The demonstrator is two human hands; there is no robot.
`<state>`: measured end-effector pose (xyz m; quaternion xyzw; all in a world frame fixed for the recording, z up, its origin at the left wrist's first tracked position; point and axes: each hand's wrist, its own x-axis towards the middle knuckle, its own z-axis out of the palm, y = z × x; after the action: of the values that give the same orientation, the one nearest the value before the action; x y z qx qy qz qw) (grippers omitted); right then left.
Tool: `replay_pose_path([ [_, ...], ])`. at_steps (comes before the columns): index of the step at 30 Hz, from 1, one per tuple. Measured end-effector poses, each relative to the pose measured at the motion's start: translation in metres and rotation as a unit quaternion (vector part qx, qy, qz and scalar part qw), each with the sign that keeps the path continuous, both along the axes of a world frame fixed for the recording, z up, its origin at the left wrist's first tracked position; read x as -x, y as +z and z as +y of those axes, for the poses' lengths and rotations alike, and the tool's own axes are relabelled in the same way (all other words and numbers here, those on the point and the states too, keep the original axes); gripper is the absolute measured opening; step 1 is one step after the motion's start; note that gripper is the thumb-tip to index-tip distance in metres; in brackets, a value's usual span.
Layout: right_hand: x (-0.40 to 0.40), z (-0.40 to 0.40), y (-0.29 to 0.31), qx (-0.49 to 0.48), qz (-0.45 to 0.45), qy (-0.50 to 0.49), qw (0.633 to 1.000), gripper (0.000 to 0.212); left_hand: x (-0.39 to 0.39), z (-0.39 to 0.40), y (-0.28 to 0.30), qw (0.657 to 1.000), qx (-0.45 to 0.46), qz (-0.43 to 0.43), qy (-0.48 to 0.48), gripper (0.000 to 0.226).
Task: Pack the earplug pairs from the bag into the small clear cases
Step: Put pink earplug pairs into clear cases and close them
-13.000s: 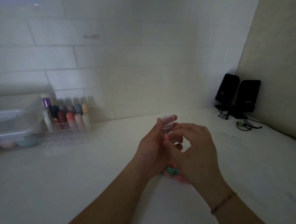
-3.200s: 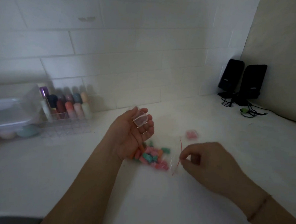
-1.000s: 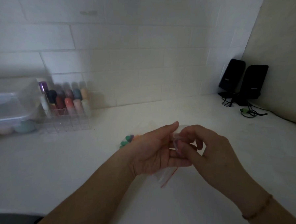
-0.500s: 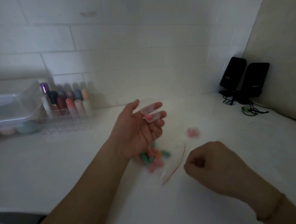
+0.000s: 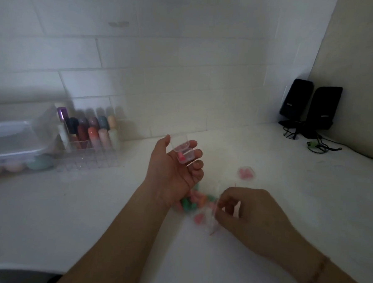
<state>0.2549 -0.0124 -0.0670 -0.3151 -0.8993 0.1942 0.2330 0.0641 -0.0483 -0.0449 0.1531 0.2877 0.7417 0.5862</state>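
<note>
My left hand (image 5: pixel 171 173) is palm up above the counter and holds a small clear case (image 5: pixel 184 153) with its lid swung open; one pink earplug lies inside it. Below that hand lies the clear bag (image 5: pixel 205 216) with a red zip strip, holding several pink, green and orange earplugs (image 5: pixel 193 203). My right hand (image 5: pixel 249 211) rests at the bag's mouth, its fingertips pinched on the plastic. A second small clear case (image 5: pixel 246 172) with pink earplugs inside sits shut on the counter beyond the bag.
A clear organiser with lipsticks (image 5: pixel 91 134) stands against the tiled wall at the left, beside a lidded plastic box (image 5: pixel 15 141). Two black speakers (image 5: pixel 310 106) with cables (image 5: pixel 317 146) occupy the far right corner. The white counter (image 5: pixel 69 211) extends all around.
Half a second ago my right hand was a fist beside the bag; now its fingertips pinch the bag's mouth. My left hand holds the open case with a pink earplug as before.
</note>
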Motion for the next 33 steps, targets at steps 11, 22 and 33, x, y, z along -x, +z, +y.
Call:
replay_pose_path([
  [11, -0.024, 0.019, 0.039, 0.461, 0.333, 0.17, 0.805, 0.01, -0.031, -0.001, 0.001, 0.988, -0.03, 0.089, -0.121, 0.05],
  [22, -0.02, 0.013, 0.038, 0.163, 0.292, 0.026, 0.942, 0.024, -0.052, -0.004, 0.0, 0.973, -0.015, 0.142, -0.182, 0.06],
  [33, -0.012, 0.01, 0.024, -0.056, 0.218, 0.033, 0.974, 0.033, -0.056, -0.005, -0.001, 0.959, -0.044, 0.15, -0.236, 0.056],
])
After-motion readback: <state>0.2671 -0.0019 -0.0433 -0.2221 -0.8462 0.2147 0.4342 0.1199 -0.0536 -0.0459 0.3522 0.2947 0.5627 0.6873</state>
